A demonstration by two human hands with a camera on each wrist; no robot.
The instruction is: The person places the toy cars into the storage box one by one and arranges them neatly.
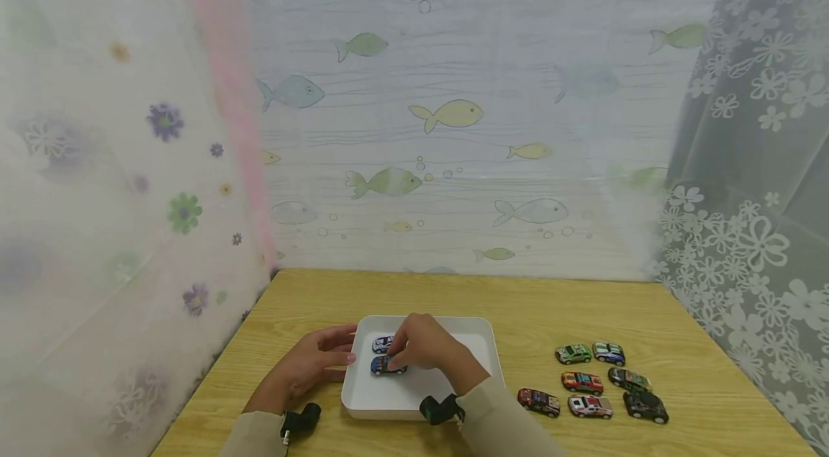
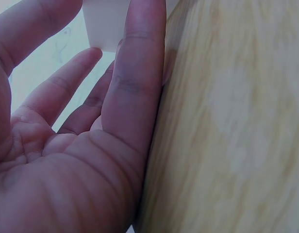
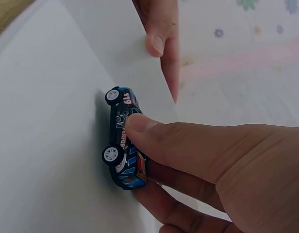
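A blue-and-black toy car with white wheels is pinched between the thumb and fingers of my right hand, low over the floor of a white tray. In the right wrist view the toy car shows its side and two wheels. Just beyond it, a white-and-blue toy car sits in the tray, partly covered by my right hand. My left hand rests at the tray's left side, thumb at the rim and fingers extended. The left wrist view shows this hand on edge along the table.
Several toy cars stand on the wooden table right of the tray, among them a green one, a red one, a white-and-red one and a black one. Patterned curtains hang behind and at both sides.
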